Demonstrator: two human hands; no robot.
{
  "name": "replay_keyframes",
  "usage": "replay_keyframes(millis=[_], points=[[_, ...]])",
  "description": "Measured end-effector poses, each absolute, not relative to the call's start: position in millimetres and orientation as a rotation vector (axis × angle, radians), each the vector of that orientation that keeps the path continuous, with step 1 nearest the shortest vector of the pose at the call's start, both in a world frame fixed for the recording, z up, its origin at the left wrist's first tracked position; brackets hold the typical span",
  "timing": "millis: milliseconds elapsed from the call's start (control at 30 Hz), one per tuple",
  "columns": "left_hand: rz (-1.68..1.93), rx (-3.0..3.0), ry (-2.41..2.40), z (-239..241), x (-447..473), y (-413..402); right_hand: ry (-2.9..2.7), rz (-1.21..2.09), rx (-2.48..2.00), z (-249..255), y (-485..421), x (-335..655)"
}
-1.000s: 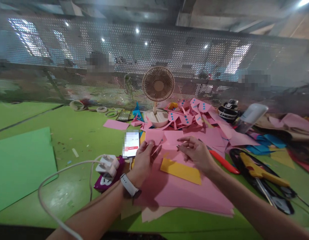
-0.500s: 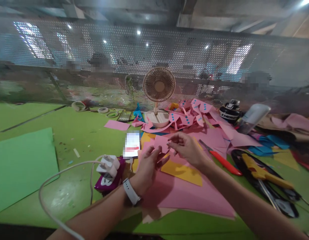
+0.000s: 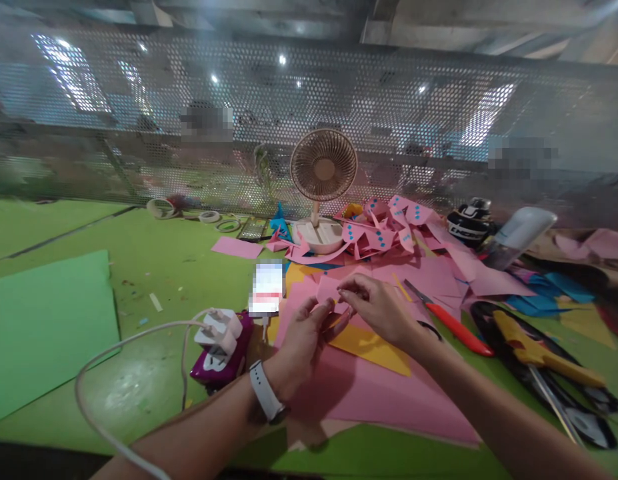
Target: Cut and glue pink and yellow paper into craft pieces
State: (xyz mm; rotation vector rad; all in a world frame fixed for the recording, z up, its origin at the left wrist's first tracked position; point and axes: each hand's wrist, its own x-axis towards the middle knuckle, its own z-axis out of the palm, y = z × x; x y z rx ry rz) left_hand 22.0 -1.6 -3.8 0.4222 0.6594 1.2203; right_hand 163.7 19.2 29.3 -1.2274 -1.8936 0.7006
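Observation:
My left hand, with a white watch on the wrist, and my right hand meet over a small pink paper piece. Both pinch it between fingertips just above the table. Under them lie a large pink sheet and a yellow paper strip. A phone with a lit screen lies just left of my left hand.
A small fan stands behind a heap of pink folded pieces with blue dots. Red-handled scissors and a yellow glue gun lie right. A white charger and cable on a purple block and a green sheet lie left.
My hands have come together and drawn nearer to me, the right moving left. The small pink piece is now pinched by both hands.

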Motion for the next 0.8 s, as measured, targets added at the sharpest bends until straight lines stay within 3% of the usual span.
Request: replay_keyframes(millis=[333,500,800], points=[[1.23,0.485,0.659,0,21,-3,-2.051,0.091,-1.305,36,16,169],[1.264,0.487,0.636,4,18,-5,-2.14,-0.227,-1.109,38,12,171],[1.323,0.418,0.676,8,16,-1,-2.43,-0.491,-0.987,37,2,170]])
